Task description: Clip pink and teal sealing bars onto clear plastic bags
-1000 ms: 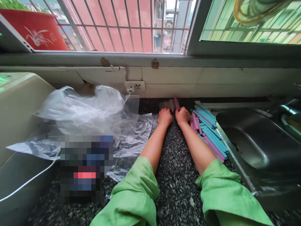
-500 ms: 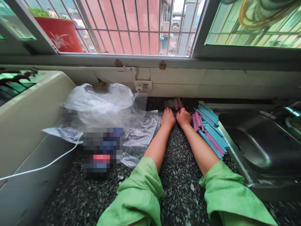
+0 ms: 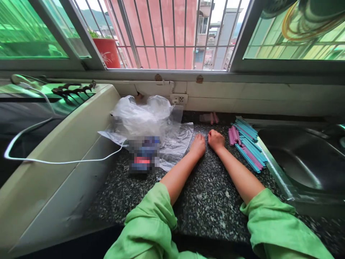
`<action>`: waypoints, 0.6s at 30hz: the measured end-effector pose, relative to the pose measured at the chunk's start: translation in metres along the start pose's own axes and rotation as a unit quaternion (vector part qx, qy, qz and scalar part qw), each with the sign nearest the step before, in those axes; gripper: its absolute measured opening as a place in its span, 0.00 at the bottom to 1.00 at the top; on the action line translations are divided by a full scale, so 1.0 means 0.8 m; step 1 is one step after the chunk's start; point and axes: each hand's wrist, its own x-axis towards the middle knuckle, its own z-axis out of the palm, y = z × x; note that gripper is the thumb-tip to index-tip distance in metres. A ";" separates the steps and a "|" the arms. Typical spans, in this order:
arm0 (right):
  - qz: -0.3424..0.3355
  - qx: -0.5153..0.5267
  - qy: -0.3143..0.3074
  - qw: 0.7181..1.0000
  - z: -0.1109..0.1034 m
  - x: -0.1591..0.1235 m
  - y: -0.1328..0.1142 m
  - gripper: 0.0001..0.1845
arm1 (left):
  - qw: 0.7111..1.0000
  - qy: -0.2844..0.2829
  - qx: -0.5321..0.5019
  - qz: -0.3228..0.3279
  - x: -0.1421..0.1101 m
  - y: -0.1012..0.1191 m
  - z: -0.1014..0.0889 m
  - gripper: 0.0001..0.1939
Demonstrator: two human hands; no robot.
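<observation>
My left hand rests on the speckled dark counter beside the edge of a crinkled clear plastic sheet, its fingers curled in. Just across a small gap, my right hand is closed in a loose fist. Nothing shows in either hand, though the palms face away. Beyond them, near the wall, lie a few short pink strips next to a small clear plastic piece. To the right of my right hand is a pile of blue strips with a bundle of pink strips at its left side.
A metal sink borders the counter on the right. On the left are a bunched plastic bag, a blurred-out object, a white cable and a stove. A wall socket sits below the barred window.
Both hands have drawn back toward me, away from the short pink strips and clear piece, which stay near the wall. My left fingers have curled in. The view has swung left.
</observation>
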 end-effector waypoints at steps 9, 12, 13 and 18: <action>-0.050 0.043 0.009 0.998 -0.003 -0.014 -0.026 0.11 | 0.995 -0.074 0.007 0.071 -0.075 -0.002 -0.042 0.13; -0.077 0.073 0.020 0.994 -0.009 -0.007 -0.060 0.11 | 0.993 -0.091 0.002 0.072 -0.098 -0.011 -0.074 0.11; -0.090 0.084 0.023 0.992 -0.012 -0.003 -0.075 0.11 | 0.994 -0.091 -0.002 0.068 -0.104 -0.015 -0.088 0.11; -0.133 0.143 0.032 0.980 -0.029 0.026 -0.151 0.11 | 0.999 -0.011 0.000 0.040 -0.118 -0.059 -0.169 0.12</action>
